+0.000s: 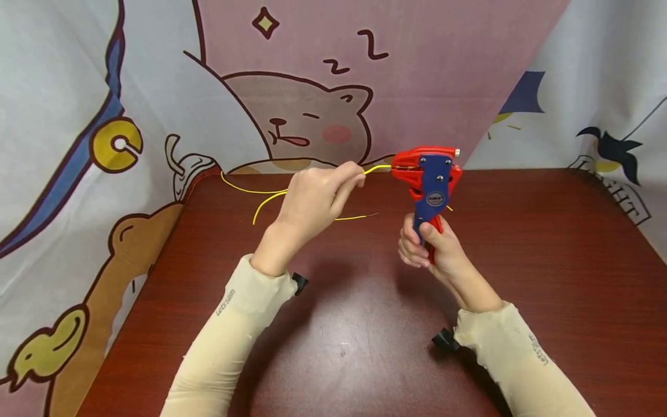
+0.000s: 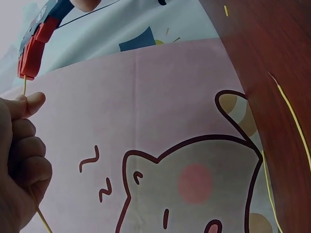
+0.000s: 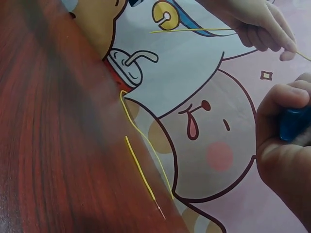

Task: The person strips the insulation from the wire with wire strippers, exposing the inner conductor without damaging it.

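My left hand (image 1: 315, 200) pinches a yellow wire (image 1: 376, 168) between thumb and forefinger, the other fingers curled in. Behind the hand the wire's tail (image 3: 189, 30) sticks out. The wire's front end runs into the red jaws of a blue-and-red wire stripper (image 1: 435, 179), so its tip is hidden there. My right hand (image 1: 435, 246) grips the stripper's handles, holding it upright above the table. In the left wrist view the stripper's red nose (image 2: 33, 58) sits just beyond the left fingertips.
On the dark red wooden table (image 1: 547, 260) lies another yellow wire (image 3: 141, 170) with a bared copper end. A longer thin yellow wire (image 3: 151, 141) runs along the back edge. A short yellow bit (image 2: 226, 10) lies apart from them. A cartoon-printed cloth (image 1: 417, 75) hangs behind.
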Demonstrator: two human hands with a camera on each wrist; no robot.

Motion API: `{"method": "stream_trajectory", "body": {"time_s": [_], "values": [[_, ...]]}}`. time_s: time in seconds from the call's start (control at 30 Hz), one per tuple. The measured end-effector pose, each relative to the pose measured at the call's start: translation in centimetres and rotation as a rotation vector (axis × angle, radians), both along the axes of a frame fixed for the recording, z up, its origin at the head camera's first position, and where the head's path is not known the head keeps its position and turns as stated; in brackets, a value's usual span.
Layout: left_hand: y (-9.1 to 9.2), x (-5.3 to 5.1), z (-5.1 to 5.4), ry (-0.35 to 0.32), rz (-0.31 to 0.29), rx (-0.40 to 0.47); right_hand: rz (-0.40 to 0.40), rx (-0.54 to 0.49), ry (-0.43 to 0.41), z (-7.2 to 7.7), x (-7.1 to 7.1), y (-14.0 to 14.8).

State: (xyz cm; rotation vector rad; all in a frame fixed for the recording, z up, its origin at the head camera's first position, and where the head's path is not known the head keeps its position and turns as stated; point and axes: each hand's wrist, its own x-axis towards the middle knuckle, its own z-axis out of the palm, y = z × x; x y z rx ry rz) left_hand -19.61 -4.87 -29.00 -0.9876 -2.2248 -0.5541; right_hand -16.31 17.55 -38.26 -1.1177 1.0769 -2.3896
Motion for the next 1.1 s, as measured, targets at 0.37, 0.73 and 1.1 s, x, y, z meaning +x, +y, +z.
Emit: {"method": "stream_trajectory", "body": {"time_s": [0.37, 0.73, 1.1], "values": [[0.8, -0.1, 0.3, -0.047, -0.036, 0.023, 0.058, -0.028, -0.017, -0.3, 0.0, -0.3], [1.1, -0.1, 0.3, 0.09, -0.023, 0.076, 0.07, -0.016, 0.007, -0.4, -0.1, -0.3], [0.9, 0.0, 0.4, 0.136, 0.052, 0.039, 0.091, -0.059, 0.003, -0.9, 0.1, -0.7]]}}
